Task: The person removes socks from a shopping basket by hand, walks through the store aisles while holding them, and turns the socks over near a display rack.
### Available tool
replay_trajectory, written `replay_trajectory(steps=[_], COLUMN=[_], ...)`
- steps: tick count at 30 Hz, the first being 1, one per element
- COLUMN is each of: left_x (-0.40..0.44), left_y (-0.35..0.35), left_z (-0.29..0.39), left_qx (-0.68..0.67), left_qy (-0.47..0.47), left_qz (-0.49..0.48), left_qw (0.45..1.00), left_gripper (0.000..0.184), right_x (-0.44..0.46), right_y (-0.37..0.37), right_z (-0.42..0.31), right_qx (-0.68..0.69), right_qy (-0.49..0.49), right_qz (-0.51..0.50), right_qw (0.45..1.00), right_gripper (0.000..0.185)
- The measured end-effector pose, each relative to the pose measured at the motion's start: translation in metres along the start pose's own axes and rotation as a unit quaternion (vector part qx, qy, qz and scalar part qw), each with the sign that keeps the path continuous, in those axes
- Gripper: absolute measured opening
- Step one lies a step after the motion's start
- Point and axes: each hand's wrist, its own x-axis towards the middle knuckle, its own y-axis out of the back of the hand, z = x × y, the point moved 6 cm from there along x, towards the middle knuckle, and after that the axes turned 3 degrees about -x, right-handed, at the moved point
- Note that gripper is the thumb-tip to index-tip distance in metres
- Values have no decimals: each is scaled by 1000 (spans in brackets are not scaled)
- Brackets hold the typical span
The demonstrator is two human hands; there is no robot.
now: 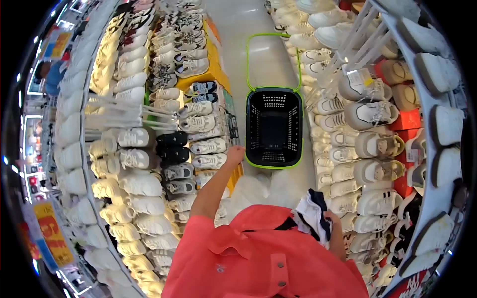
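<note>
White-and-navy bundle (313,213): in the right hand, held close against the front of the coral shirt (243,253) (shoes or folded cloth, the view does not settle which).
Right hand (335,222): fingers closed around the bundle's outer side, with the shelf of pale sneakers (377,201) near it on the right.
Left hand (236,154): curled into a fist at the end of an outstretched arm; whether it touches the basket, I cannot tell.
Shopping basket (274,124): on the floor (238,30), just right of the left hand and beyond the right hand; black slotted walls, lime-green rim.
Basket handle (248,57): lime green, stretching forward from the basket's far end, well ahead of both hands.
Black shoes (173,147): a pair to the left of the left hand, among rows of white and cream sneakers.
Yellow carton (203,74): ahead of the left hand and slightly to its left, shoes standing on top.
Price tag (359,78): on a shoe well ahead of the right hand (its print too small to read).
Red shoebox (408,120): ahead of the right hand and farther right, among the shoes.
</note>
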Motion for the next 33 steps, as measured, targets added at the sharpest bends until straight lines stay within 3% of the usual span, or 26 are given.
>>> replay_trajectory(steps=[2,3,4,6,8,10,12,14,16,18,19,20,22,23,24,25,26,27,28,29,30,33], left_x=[17,35,46,75,121,194,273,367,435,441,458,480,514,527,541,558,572,570,570,555,544,543], left_y=[-13,-15,-18,-10,-16,-23,-34,-52,-61,-54,-59,-63,-70,-73,-76,-82,-83,-82,-81,-77,-76,-68], left_z=[20,27,34,55,58,64,51,23,7,54,50,49,52,53,50,40,36,43,46,68,77,45], left_qx=[31,81,83,108,108,33,50,195,210,76,71,61,78,41,4,1,-29,-59,-65,-58,-50,-132], left_qy=[-16,-10,-6,-25,6,28,-8,-152,-148,-55,-54,-57,-72,-64,-56,-48,-87,-127,-124,-90,-56,-44], left_qz=[-26,-28,-35,-16,-38,-4,-26,-37,-34,74,98,126,93,93,96,90,114,140,139,77,16,66], left_qw=[999,996,996,994,993,999,998,968,966,993,991,988,990,993,994,995,989,980,980,991,997,988], left_gripper=[34,33,33,34,34,35,39,45,52,53,57,62,77,76,76,76,65,53,53,52,51,38], right_x=[-26,-27,-48,-28,-44,-61,-79,-105,-136,-134,-160,-151,-149,-147,-156,-171,-174,-177,-175,-174,-173,-162], right_y=[-18,-26,-46,-14,-34,-61,-89,-122,-162,-200,-197,-212,-221,-217,-210,-217,-217,-217,-217,-216,-215,-212], right_z=[-49,-70,-109,-61,-72,-56,-11,30,18,-78,30,-44,-60,-41,24,60,52,44,37,30,26,21], right_qx=[59,67,71,-30,32,-21,33,96,115,68,68,-77,-179,-183,-5,175,172,181,189,179,174,164], right_qy=[-49,-28,-49,-90,-100,-142,-257,-339,-378,-392,-358,-192,-149,-159,-312,-444,-450,-472,-490,-511,-511,-476], right_qz=[-29,-87,-54,-66,-24,15,-34,-4,155,220,184,193,149,153,151,143,150,152,153,155,153,139], right_qw=[997,994,995,993,994,989,965,936,906,891,913,959,961,958,938,867,863,849,837,826,828,853], right_gripper=[31,34,35,38,37,32,30,25,18,13,14,16,19,19,21,23,23,37,53,56,54,48])
